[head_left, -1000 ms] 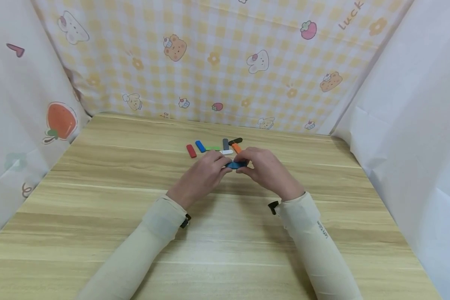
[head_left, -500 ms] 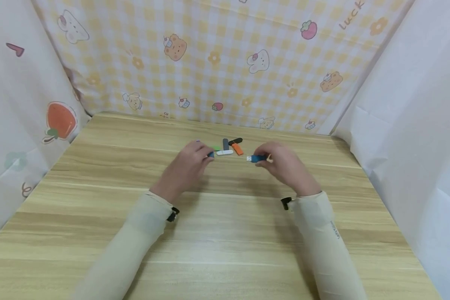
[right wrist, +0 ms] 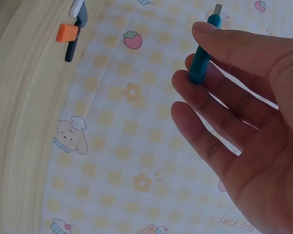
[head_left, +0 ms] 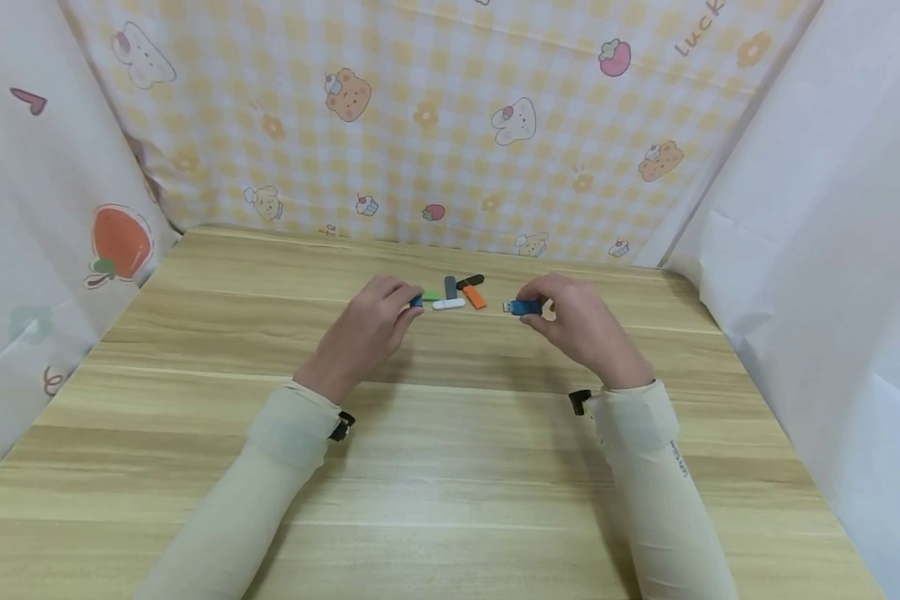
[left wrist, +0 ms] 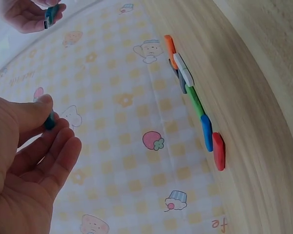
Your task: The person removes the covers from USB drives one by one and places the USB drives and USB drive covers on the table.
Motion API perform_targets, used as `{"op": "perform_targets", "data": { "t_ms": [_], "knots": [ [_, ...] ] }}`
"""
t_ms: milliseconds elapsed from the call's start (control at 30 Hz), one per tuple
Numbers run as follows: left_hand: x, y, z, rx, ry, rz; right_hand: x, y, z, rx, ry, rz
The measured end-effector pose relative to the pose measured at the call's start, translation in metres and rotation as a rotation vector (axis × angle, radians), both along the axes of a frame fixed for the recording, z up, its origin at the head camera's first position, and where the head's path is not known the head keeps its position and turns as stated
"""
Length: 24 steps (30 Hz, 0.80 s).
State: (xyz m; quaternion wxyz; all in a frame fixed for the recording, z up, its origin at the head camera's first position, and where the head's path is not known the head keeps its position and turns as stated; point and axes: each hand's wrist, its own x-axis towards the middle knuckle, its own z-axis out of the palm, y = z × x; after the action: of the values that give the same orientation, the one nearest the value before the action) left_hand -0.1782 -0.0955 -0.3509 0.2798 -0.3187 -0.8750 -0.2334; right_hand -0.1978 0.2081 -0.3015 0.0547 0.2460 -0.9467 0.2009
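My right hand (head_left: 581,325) pinches a blue USB stick (head_left: 526,307) between thumb and fingers, its metal plug bare and pointing left. In the right wrist view the USB stick (right wrist: 200,63) looks teal, with the plug (right wrist: 218,9) at the top. Across from it, my left hand (head_left: 360,333) pinches a small blue cap (head_left: 417,301), mostly covered by the fingers. Thumb and fingertips also hide part of the cap (left wrist: 50,121) in the left wrist view. A gap separates the two hands, both held above the table.
Between and behind the hands lie an orange USB stick (head_left: 474,297), a white one (head_left: 448,305), a grey one (head_left: 450,287), a black one (head_left: 471,282) and a green one (head_left: 431,296). Red (left wrist: 219,152) and blue (left wrist: 206,132) sticks are hidden by the left hand in the head view. A patterned curtain (head_left: 427,150) hangs behind.
One second ago both hands met on the blue USB stick. The cap has come off, and the hands have moved apart, left hand leftward with the cap, right hand rightward with the stick.
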Motion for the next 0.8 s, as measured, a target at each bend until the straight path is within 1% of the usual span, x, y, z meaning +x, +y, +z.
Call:
{"op": "perform_targets", "data": {
  "t_ms": [100, 333, 433, 567, 667, 800],
  "knots": [
    [0.000, 0.000, 0.000, 0.000, 0.006, -0.006, 0.000, 0.000, -0.001, 0.018, -0.013, -0.003],
    [0.000, 0.002, 0.000, -0.012, 0.012, -0.015, 0.001, 0.000, -0.002, 0.033, -0.092, -0.040],
    [0.001, 0.004, -0.001, -0.038, 0.016, -0.015, 0.001, 0.001, -0.002, 0.040, -0.127, -0.055],
    [0.002, 0.007, -0.001, -0.095, 0.042, -0.003, 0.000, 0.003, -0.004, 0.046, -0.190, -0.071],
    [0.003, 0.009, -0.002, -0.121, 0.065, 0.000, -0.001, 0.004, -0.006, 0.061, -0.224, -0.062],
    [0.004, 0.012, -0.004, -0.132, 0.077, -0.010, -0.003, 0.004, -0.010, 0.122, -0.237, -0.032]
  ]
}}
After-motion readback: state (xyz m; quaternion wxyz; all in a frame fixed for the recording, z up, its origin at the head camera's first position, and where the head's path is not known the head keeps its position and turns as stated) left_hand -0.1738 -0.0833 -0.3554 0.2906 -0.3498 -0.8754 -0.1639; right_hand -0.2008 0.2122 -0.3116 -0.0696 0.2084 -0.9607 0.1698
